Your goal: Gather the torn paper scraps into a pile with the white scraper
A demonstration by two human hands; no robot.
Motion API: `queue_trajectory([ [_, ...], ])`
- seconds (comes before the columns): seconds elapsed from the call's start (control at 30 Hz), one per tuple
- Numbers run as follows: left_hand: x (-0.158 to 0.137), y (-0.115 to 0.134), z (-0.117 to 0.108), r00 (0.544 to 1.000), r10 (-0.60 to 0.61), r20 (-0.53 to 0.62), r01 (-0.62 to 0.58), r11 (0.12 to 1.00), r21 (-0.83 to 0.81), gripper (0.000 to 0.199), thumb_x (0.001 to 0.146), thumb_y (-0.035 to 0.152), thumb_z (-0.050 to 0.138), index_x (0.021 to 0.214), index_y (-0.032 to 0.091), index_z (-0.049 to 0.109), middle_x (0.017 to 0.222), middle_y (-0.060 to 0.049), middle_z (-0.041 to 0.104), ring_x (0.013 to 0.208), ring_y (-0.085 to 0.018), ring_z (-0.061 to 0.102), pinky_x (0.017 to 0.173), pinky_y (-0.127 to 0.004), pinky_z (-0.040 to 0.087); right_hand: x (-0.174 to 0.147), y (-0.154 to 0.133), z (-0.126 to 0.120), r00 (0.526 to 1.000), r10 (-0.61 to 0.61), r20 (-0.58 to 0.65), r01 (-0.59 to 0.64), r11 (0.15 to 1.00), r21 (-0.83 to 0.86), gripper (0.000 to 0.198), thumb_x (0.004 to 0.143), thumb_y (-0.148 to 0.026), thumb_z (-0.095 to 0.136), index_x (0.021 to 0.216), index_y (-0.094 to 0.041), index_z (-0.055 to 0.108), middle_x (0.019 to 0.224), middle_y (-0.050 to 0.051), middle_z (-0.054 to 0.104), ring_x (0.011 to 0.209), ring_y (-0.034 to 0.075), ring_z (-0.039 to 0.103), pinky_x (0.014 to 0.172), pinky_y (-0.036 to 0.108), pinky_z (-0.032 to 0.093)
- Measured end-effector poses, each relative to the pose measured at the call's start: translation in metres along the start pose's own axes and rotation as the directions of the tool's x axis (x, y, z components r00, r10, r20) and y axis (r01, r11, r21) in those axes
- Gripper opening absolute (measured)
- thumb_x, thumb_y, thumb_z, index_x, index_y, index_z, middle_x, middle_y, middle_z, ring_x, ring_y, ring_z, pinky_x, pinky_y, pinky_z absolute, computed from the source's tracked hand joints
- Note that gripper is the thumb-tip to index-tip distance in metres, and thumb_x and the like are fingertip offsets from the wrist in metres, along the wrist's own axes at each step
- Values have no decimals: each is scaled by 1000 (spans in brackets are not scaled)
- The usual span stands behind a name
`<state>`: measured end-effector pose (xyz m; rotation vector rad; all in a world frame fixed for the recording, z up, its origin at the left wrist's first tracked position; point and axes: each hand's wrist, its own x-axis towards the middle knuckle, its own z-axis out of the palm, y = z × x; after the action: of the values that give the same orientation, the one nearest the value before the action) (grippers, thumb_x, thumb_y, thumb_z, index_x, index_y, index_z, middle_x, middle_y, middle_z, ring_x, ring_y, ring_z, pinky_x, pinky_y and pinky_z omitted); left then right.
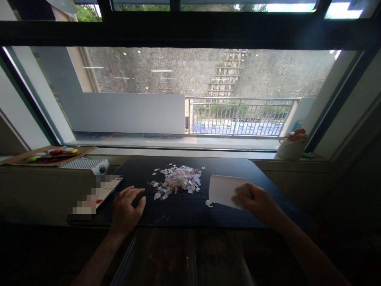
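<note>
On the dark table [178, 212] a heap of small paper scraps [180, 178] lies in the middle, with loose bits scattered around it. My right hand [253, 200] grips the right side of a flat white card [224, 190], its fingers wrapped over the edge and slightly blurred. A few scraps [209, 203] lie by the card's lower left corner. To the left of the heap, my left hand [129, 204] hovers or rests near the tabletop with fingers apart and nothing in it. Whether it touches the table I cannot tell.
A partly blurred-out printed booklet [110, 190] lies at the table's left edge. Beyond it stand a white box with a dark knob [89, 165] and a brown board [44, 155] bearing colourful items. A white pot [291, 149] sits on the windowsill at right.
</note>
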<state>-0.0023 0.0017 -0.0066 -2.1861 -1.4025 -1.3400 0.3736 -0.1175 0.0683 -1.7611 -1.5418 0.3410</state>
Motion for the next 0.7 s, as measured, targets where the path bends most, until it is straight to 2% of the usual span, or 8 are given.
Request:
queue_trajectory([
  [0.13, 0, -4, 1, 1000, 30, -4, -30, 999, 16, 26, 78, 37, 49, 89, 20, 66, 89, -8, 71, 99, -30, 59, 90, -48, 44, 0, 6, -6, 999, 24, -41, -23, 999, 33, 19, 72, -33, 51, 74, -18, 62, 63, 1, 61, 57, 17, 56, 53, 28, 42],
  [0.23, -1, -6, 2, 999, 33, -4, -33, 999, 18, 27, 79, 38, 48, 90, 20, 65, 89, -8, 71, 100, -30, 59, 90, -48, 43, -1, 9, -10, 998, 26, 65, -31, 997, 74, 15, 70, -30, 55, 72, -17, 63, 62, 0, 62, 57, 16, 56, 52, 27, 42],
  [0.3, -1, -6, 2, 1000, 26, 5, -26, 999, 19, 27, 79, 38, 48, 90, 21, 65, 91, -8, 71, 101, -30, 59, 92, -48, 43, -1, 17, -14, 995, 45, 93, -57, 989, 137, 15, 68, -31, 58, 73, -17, 64, 63, 0, 64, 58, 16, 58, 53, 26, 43],
  [0.4, -1, -4, 2, 1000, 19, 16, -19, 1000, 24, 27, 79, 38, 48, 91, 21, 64, 92, -8, 70, 102, -30, 59, 92, -48, 42, 3, 36, -18, 993, 117, 28, -120, 953, 278, 21, 66, -36, 63, 77, -17, 65, 67, 2, 67, 62, 18, 62, 56, 28, 46],
  [0.57, 0, -3, 0, 1000, 25, 15, -26, 999, 23, 26, 79, 38, 47, 90, 22, 64, 90, -7, 71, 100, -30, 59, 92, -47, 43, 11, 64, -9, 968, 235, 85, -248, 867, 432, 24, 60, -38, 70, 73, -18, 65, 69, 3, 71, 65, 21, 66, 62, 33, 51],
  [0.7, 1, -4, 1, 999, 33, 15, -33, 999, 37, 28, 78, 39, 47, 90, 21, 65, 90, -8, 71, 100, -31, 59, 91, -48, 43, 8, 61, 0, 958, 237, 160, -285, 842, 459, 24, 56, -37, 71, 71, -18, 66, 67, 3, 72, 63, 21, 67, 60, 33, 52],
])
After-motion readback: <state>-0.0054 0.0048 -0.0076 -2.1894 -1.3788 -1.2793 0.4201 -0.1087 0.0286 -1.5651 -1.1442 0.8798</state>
